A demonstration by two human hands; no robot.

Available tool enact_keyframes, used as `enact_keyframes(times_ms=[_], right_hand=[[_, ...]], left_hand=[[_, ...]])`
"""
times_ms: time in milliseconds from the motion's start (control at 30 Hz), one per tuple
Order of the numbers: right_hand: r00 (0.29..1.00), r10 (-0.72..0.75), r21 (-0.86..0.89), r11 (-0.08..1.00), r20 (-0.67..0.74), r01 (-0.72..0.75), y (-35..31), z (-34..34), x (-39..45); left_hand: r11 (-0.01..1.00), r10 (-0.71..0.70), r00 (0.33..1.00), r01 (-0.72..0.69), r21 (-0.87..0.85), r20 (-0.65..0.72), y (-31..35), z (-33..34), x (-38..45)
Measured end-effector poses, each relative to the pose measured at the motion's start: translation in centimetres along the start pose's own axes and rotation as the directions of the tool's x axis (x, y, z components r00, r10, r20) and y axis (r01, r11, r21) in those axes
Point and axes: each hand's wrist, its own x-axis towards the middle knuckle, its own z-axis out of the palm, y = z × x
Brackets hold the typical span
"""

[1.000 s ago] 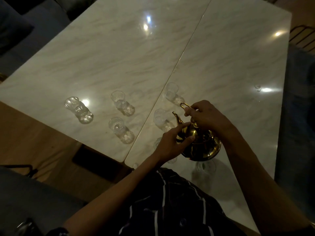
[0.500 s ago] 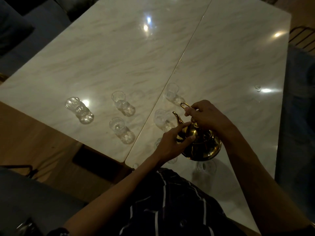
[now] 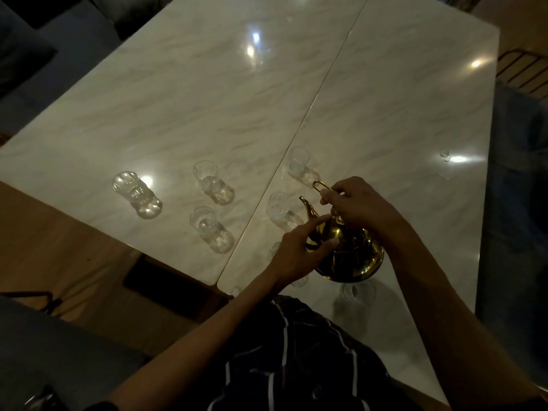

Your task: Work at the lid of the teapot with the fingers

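While it hangs tilted above the marble table [image 3: 385, 120] at lower centre-right of the frame, the brass teapot [image 3: 350, 253] has its spout toward an empty-looking glass [image 3: 278, 207]. The right hand [image 3: 360, 207] curls round the handle; the left hand [image 3: 296, 253] presses straight fingers on the lid. Four more clear glasses stand to the left and above; their contents cannot be told.

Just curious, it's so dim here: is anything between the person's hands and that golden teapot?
Nothing visible. The right hand grips the golden teapot by its handle, and the left hand touches its side near the spout.
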Motion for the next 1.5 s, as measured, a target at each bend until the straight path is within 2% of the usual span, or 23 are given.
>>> enact_keyframes(times_ms=[600,1000,1233,1500], right_hand=[[0.999,0.043,0.007,0.999,-0.032,-0.042,-0.5,1.0,0.6],[0.995,0.081,0.077,0.994,-0.057,-0.077,0.6,2.8,1.3],[0.995,0.057,0.106,0.993,-0.085,-0.048,1.6,3.2,1.4],[0.996,0.039,0.204,0.979,-0.076,-0.023,2.6,1.6,2.1]], left_hand=[[1.0,0.008,0.999,-0.008,-0.008,0.037,-0.8,-1.3,0.3],[1.0,0.008,0.996,-0.006,-0.028,0.089,-2.2,-2.7,0.4],[1.0,-0.008,0.996,0.007,0.011,0.093,-2.9,-2.4,0.8],[0.995,0.016,0.987,-0.032,0.095,0.162,-1.7,-2.6,2.7]])
